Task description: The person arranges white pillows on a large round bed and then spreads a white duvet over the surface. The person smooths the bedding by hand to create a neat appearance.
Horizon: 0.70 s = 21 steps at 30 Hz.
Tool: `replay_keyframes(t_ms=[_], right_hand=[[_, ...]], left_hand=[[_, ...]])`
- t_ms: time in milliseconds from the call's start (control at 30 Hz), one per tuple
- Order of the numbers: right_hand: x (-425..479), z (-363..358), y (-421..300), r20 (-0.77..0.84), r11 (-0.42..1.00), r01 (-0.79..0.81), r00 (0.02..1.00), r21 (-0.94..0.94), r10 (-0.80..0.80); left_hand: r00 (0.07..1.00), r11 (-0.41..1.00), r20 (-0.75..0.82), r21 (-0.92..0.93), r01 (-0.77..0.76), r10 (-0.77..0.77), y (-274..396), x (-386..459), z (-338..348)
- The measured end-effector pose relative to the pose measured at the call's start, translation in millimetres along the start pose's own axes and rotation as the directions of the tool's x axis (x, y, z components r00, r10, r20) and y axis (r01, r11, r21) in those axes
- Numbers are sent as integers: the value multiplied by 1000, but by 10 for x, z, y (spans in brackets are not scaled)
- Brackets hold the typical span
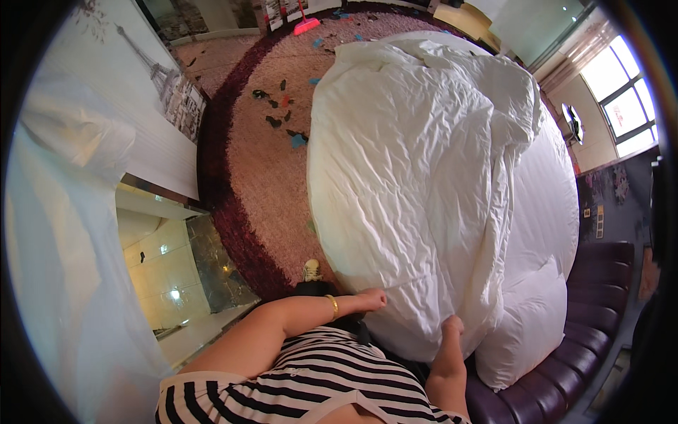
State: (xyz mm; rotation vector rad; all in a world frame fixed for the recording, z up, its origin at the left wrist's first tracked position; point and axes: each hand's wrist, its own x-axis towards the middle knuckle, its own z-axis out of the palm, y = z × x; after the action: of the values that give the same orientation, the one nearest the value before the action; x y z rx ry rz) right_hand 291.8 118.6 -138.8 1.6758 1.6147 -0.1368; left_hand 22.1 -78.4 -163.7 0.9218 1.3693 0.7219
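A white duvet [402, 175] lies rumpled over a round bed, its right part gathered in long folds. My left hand [374, 300], with a gold bracelet at the wrist, is closed at the duvet's near left edge and appears to grip it. Farther right, my right hand [453, 324] is closed on the near edge of the same duvet. A white pillow [522, 334] rests at the bed's near right side, to the right of my right hand. The smooth white bed surface [545, 196] shows beyond the folds on the right.
A curved purple leather bed frame [593, 318] borders the right. On the pink rug [265, 175] lie scattered dark and blue scraps [298, 140]. A pink broom [306, 25] stands at the far side. White sheeting [69, 254] hangs at left. At the right rim part of another person's arm [648, 273] shows.
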Motion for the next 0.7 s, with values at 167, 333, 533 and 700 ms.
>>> replay_keyframes(t_ms=[167,333,533,700], right_hand=[[398,131,-1661,95,883,431,887,185,-453],[-72,-70,-3322,-428,-89,875,142,476,-892],[-1044,-1078,-4485,-42,198,970,194,-138,-980],[-881,-1280,-4947,-167,182,982,187,40,-968]], left_hand=[[990,984,-70,-141,113,-123,-154,-370,-1043],[953,926,-180,-335,172,-242,60,-632,-1957],[896,804,-355,-595,4,-267,74,-1004,-2621],[898,756,-238,-639,143,-371,-216,-1063,-3232]])
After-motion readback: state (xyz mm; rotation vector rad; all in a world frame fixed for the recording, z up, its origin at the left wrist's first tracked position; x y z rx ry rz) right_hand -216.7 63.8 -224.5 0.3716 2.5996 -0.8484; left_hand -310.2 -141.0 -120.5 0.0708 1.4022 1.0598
